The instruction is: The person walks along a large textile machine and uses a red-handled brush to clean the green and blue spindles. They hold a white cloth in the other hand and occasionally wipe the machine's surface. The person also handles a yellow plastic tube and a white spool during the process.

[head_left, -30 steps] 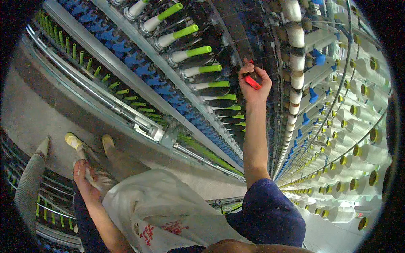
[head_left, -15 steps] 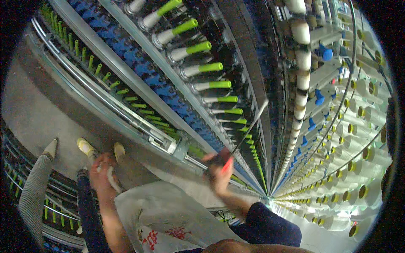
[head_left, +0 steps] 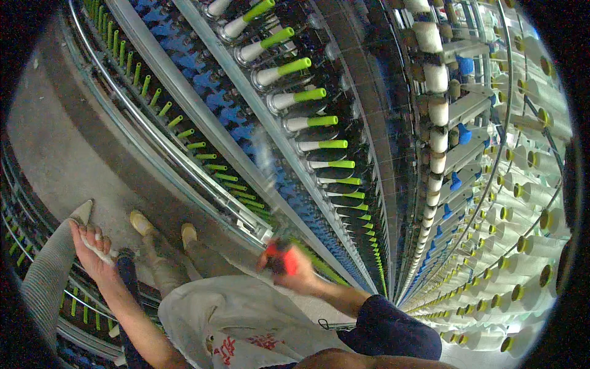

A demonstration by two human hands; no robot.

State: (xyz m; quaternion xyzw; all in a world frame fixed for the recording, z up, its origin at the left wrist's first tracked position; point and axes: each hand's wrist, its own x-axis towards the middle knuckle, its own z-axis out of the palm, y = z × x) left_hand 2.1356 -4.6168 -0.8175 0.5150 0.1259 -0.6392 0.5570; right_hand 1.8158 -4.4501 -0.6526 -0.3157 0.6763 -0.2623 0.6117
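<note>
Right hand (head_left: 294, 270) grips a red tool (head_left: 281, 257) beside the long spinning frame (head_left: 344, 154), grey floor (head_left: 55, 154) below.

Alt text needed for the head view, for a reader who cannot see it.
A person stands in an aisle beside a long spinning frame lined with green-tipped bobbins. Their right hand, blurred, grips a small red tool; the left hand holds a scrap of white material. A white bag hangs at their front.
</note>
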